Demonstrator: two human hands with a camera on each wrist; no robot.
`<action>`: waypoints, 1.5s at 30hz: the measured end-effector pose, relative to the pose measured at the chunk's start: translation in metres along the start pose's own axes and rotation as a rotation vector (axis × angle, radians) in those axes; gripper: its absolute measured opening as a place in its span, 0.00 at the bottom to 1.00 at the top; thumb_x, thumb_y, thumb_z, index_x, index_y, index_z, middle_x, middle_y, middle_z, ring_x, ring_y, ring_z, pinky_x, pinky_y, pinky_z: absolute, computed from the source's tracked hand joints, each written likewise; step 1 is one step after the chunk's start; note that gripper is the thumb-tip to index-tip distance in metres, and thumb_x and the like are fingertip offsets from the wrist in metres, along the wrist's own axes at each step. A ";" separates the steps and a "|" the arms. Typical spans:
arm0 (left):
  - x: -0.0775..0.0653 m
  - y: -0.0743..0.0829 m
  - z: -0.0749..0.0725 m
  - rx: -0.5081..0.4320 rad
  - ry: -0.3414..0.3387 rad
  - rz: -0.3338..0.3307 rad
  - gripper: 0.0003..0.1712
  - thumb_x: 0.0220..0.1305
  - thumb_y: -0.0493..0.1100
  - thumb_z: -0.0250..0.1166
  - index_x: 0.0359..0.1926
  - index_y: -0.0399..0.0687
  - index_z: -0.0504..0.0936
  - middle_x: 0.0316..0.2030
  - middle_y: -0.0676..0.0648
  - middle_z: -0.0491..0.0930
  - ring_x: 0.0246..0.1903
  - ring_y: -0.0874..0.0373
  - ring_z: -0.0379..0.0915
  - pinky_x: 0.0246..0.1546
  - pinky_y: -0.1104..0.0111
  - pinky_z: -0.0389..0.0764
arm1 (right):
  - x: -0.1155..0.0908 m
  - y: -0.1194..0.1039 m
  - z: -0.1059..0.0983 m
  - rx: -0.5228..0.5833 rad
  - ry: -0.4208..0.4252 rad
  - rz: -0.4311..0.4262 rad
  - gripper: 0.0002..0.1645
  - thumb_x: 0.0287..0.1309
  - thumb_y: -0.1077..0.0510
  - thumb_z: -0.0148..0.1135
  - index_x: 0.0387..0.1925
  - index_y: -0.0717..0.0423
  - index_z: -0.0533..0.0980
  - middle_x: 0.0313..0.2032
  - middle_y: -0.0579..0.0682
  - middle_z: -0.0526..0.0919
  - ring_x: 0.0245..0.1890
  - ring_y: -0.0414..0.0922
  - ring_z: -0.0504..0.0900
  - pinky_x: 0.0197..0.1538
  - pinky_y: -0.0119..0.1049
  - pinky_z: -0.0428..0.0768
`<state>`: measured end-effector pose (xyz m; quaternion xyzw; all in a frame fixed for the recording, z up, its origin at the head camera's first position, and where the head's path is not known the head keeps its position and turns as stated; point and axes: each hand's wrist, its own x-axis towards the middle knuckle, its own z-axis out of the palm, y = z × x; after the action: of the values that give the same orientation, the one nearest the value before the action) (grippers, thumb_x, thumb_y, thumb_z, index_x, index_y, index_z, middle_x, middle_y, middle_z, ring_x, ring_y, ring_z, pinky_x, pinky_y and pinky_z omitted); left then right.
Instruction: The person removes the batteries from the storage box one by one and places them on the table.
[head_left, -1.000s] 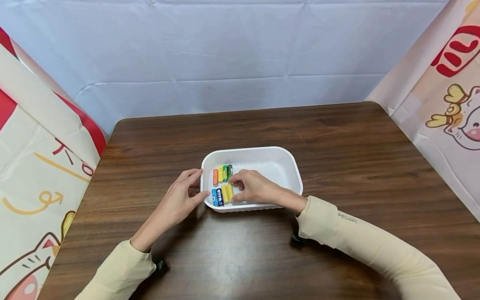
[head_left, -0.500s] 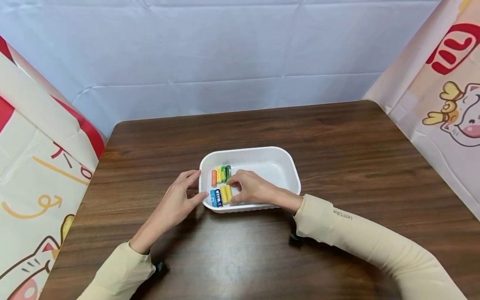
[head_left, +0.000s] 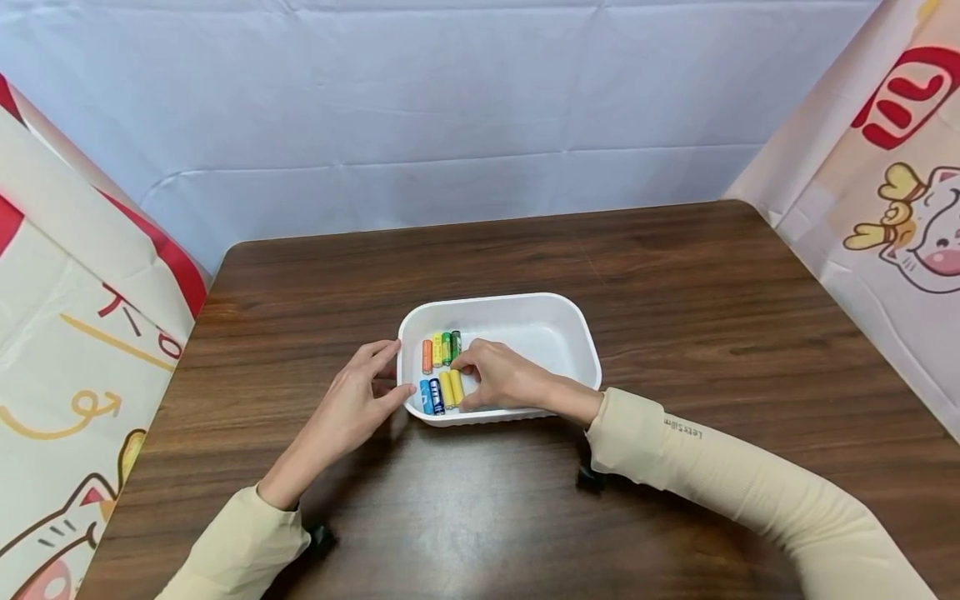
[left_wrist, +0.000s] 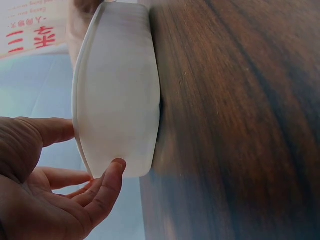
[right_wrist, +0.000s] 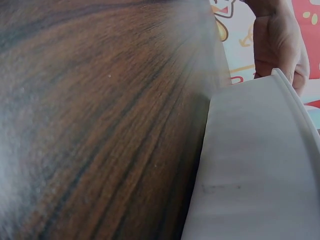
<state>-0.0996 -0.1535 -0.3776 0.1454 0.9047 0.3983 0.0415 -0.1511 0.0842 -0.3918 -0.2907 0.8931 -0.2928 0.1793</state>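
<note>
In the head view, a white plastic tray (head_left: pixel 525 302) with rounded corners sits on the table. Two rows of batteries lie at its left end. Orange (head_left: pixel 427 357), yellow (head_left: pixel 438 350) and green batteries form the back row. Up front are a light blue battery (head_left: pixel 426 397), a dark blue battery (head_left: pixel 437 397) and two yellow ones. My right hand (head_left: pixel 504 377) reaches inside and pinches the rightmost yellow battery (head_left: pixel 457 387) end to end between thumb and fingers. My left hand (head_left: pixel 358 387) holds the tray's left end, thumb at the rim and other fingertips against the outer wall (left_wrist: pixel 117 90).
The dark wood-grain table (head_left: pixel 480 500) extends all around the tray. A pale cloth backdrop (head_left: pixel 450 108) hangs behind it, and printed cartoon sheets (head_left: pixel 885 208) stand at both sides. Dark wrist-worn devices show under both sleeves.
The head view has shifted slightly. Both hands, the tray and the batteries stay in nearly the same places.
</note>
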 end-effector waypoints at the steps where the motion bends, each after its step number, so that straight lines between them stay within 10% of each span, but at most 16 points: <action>1: 0.000 0.000 0.000 0.000 0.001 0.001 0.38 0.68 0.37 0.71 0.73 0.29 0.67 0.69 0.34 0.67 0.51 0.45 0.82 0.49 0.55 0.86 | 0.000 0.000 0.000 -0.003 -0.001 -0.001 0.32 0.51 0.59 0.82 0.56 0.66 0.82 0.37 0.51 0.77 0.37 0.43 0.72 0.40 0.31 0.73; 21: -0.001 0.000 0.001 -0.005 -0.001 -0.014 0.39 0.68 0.38 0.71 0.74 0.31 0.66 0.69 0.35 0.67 0.51 0.45 0.82 0.51 0.53 0.85 | -0.010 -0.002 -0.017 -0.034 -0.002 -0.017 0.20 0.50 0.59 0.77 0.45 0.62 0.82 0.33 0.51 0.76 0.35 0.42 0.71 0.39 0.32 0.70; 33: -0.001 0.000 0.001 -0.021 0.000 -0.014 0.39 0.68 0.37 0.71 0.74 0.30 0.66 0.70 0.35 0.67 0.51 0.45 0.82 0.51 0.54 0.85 | -0.059 0.004 -0.090 0.017 0.215 -0.119 0.25 0.51 0.63 0.76 0.52 0.66 0.81 0.39 0.54 0.80 0.39 0.48 0.80 0.43 0.36 0.83; 45: -0.001 0.001 0.000 -0.018 -0.006 -0.017 0.38 0.69 0.38 0.70 0.74 0.31 0.66 0.70 0.35 0.66 0.51 0.46 0.81 0.51 0.53 0.85 | -0.118 0.039 -0.154 0.017 0.406 0.006 0.23 0.56 0.67 0.74 0.54 0.61 0.81 0.42 0.51 0.80 0.39 0.42 0.81 0.41 0.23 0.79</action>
<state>-0.0982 -0.1537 -0.3770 0.1384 0.9022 0.4056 0.0492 -0.1523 0.2480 -0.2808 -0.2214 0.9093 -0.3524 -0.0011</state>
